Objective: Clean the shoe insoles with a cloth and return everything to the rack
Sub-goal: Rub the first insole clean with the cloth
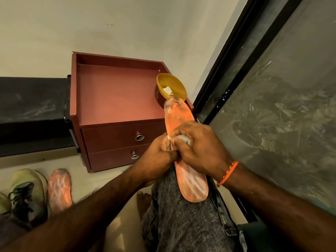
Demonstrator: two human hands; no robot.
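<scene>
An orange insole (pixel 180 115) lies lengthwise on my raised knee, its worn toe pointing toward the cabinet. My left hand (pixel 158 157) grips the insole's left edge at the middle. My right hand (pixel 200 148) presses a small white cloth (pixel 182 138) against the insole's surface; most of the cloth is hidden under the fingers. A second orange insole (pixel 59 190) lies flat on the floor at the lower left, next to a yellow-green shoe (pixel 27 190) with black laces.
A maroon two-drawer cabinet (pixel 116 99) stands against the wall, with a yellow bowl (pixel 174 86) holding a white scrap on its right edge. A black shelf (pixel 32 110) is at left. A dark-framed glass door (pixel 272 106) fills the right side.
</scene>
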